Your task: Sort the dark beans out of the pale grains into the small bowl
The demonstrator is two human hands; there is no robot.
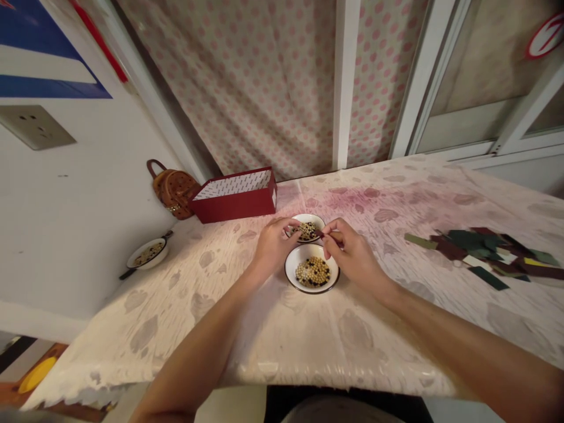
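The left hand (273, 241) is partly open at the far bowl (311, 218), but its grip on the rim is hard to tell. The right hand (352, 252) pinches a small dark red thing (321, 234) there. The near bowl (291, 265) sits just under the right fingers, so a bump could tip it and spill beans (312, 271). The red box (235, 205) crowds the back left; the desk (299, 341) has room in front.

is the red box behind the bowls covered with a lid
No, the red box is open at the top, showing its white patterned lining.
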